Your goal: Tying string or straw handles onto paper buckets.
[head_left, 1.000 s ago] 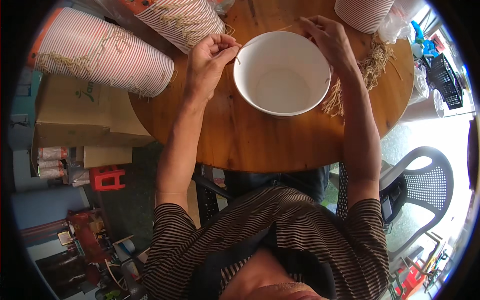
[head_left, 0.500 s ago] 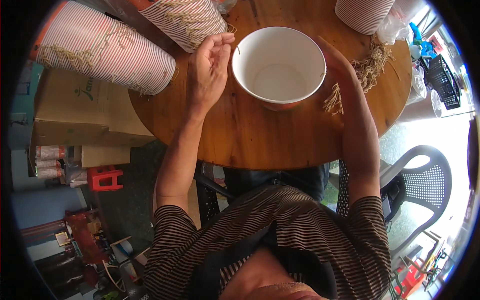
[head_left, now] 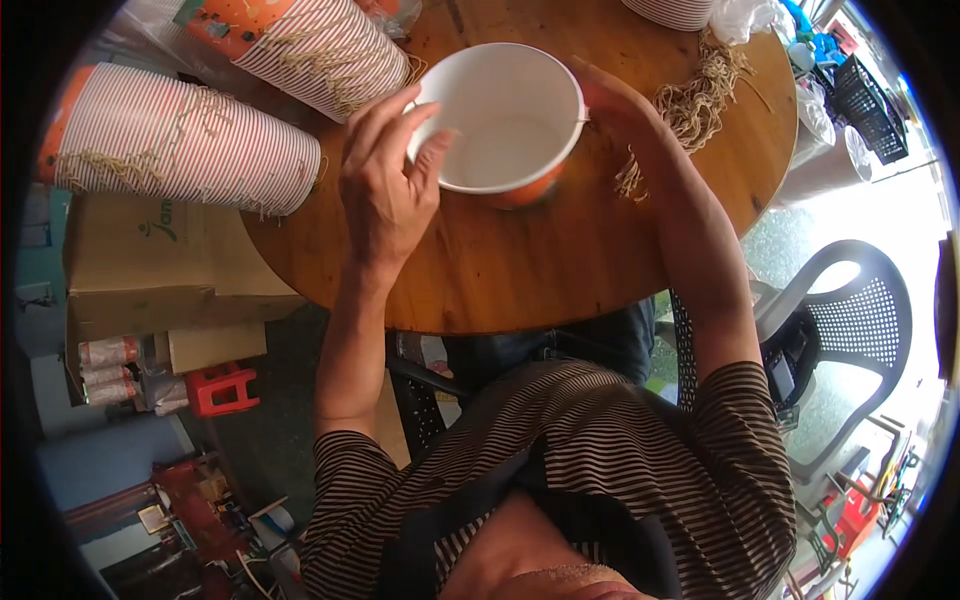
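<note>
A large white-lined paper bucket [head_left: 495, 125] with an orange outside stands before me at the table's middle, tilted slightly. A short bit of string shows at its right rim. My left hand [head_left: 390, 185] is at the left rim, fingers and thumb apart, the tips over the edge; whether they touch it I cannot tell. Against the bucket's right side lies my right hand [head_left: 612, 108], its fingers curved round the outer wall and partly hidden. Next to that forearm is a bundle of beige twine [head_left: 700, 105], with loose ends under the wrist.
Two long stacks of nested paper buckets, one nearer [head_left: 190, 140] and one farther [head_left: 310, 50], lie at the left with twine on them. Another stack [head_left: 670, 10] is at the far right of the round wooden table [head_left: 540, 280]. A cardboard box [head_left: 180, 250] stands left, a grey chair [head_left: 850, 320] right.
The bucket has shifted left over the table, with my right hand following against its side. My left hand has spread its fingers and come to the rim. The whole view has shifted slightly.
</note>
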The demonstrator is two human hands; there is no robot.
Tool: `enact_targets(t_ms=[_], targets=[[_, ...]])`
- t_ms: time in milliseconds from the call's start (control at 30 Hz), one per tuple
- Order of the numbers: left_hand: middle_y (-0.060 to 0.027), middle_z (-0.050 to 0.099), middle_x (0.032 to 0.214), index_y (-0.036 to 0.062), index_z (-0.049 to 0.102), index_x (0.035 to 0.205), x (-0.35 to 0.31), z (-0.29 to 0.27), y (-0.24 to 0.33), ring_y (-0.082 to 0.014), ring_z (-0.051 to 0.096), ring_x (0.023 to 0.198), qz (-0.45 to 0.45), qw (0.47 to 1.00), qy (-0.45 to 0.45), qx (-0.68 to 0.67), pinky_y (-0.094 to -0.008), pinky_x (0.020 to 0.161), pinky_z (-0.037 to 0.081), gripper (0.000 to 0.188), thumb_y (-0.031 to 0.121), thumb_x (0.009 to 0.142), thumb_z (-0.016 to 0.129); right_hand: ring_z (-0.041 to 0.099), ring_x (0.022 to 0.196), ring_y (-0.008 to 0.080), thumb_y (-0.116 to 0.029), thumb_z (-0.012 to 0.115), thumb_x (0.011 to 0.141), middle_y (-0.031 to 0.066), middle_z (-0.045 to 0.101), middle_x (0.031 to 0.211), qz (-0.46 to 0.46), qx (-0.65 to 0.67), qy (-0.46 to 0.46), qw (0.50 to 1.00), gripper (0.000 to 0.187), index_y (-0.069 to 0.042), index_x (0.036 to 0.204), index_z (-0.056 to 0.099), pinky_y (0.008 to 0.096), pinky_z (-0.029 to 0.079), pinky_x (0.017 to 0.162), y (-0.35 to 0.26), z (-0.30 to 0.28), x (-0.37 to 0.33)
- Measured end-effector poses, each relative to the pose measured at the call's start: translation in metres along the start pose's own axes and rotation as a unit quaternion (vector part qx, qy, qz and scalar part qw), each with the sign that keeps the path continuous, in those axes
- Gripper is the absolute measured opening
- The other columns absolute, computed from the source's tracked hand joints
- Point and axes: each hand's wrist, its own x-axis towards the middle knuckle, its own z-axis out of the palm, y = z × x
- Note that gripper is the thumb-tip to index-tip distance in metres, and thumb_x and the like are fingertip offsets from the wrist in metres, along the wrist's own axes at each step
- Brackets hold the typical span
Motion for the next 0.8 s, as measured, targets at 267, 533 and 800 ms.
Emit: enact_targets(t_ms=[267, 533, 800], targets=[[-0.013, 0.07, 0.092, 0.0037, 0.072, 0.098, -0.002, 0.003, 0.038, -0.0287, 0.072, 0.082, 0.006, 0.995, -0.08, -0.055, -0.0367, 0.071, 0.058, 0.014, -0.004, 0.085, 0.07, 0.053, 0.051, 0.0098, -0.015, 0.06, 0.087, 0.0016, 0.06, 0.063, -0.044, 0.053, 0.028, 0.997, 0.018, -0.002, 0.093, 0.071, 0.0288, 0.044, 0.047, -0.01, 0.02, 0.005], [-0.0007, 0.068, 0.093, 0.0003, 0.067, 0.103, -0.008, -0.022, -0.005, -0.0071, 0.064, 0.085, -0.265, 0.896, 0.052, -0.352, -0.0217, 0.077, 0.053, 0.009, -0.003, 0.095, 0.065, 0.06, 0.065, 0.0118, -0.017, 0.063, 0.091, 0.0053, 0.066, 0.077, -0.184, 0.067, 0.099, 0.976, 0.02, -0.001, 0.101, 0.07, 0.0299, 0.049, 0.059, -0.032, 0.043, -0.006], [-0.0048, 0.067, 0.111, -0.0009, 0.062, 0.116, -0.018, -0.038, -0.031, -0.008, 0.061, 0.104, -0.267, 0.83, 0.074, -0.485, -0.0225, 0.093, 0.048, 0.022, -0.002, 0.095, 0.066, 0.056, 0.07, 0.0089, -0.011, 0.06, 0.09, 0.0019, 0.065, 0.085, -0.304, 0.128, 0.067, 0.941, 0.021, -0.001, 0.109, 0.065, 0.027, 0.047, 0.065, -0.033, 0.051, -0.006]])
